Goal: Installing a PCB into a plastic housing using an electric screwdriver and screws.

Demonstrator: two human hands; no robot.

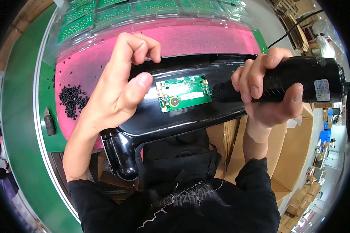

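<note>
A glossy black plastic housing (151, 123) lies across the middle, over my lap and the near edge of the workbench. Inside it sits a green circuit board (188, 101) with a round buzzer-like part and a white label. My right hand (266, 83) is wrapped round a black electric screwdriver (319, 77), held nearly level. Its tip points left and meets the board's right edge. My left hand (122, 83) is over the housing's left end, thumb and curled fingers apart. A tiny dark speck shows at one fingertip, too small to name.
Small black screws (72, 101) are heaped on a pink mat (206, 39) at the left. Beyond stand clear trays (116, 23) of green circuit boards. A dark tool (49, 123) rests on the green bench edge. Cardboard boxes (291, 155) stand at the right, near my right arm.
</note>
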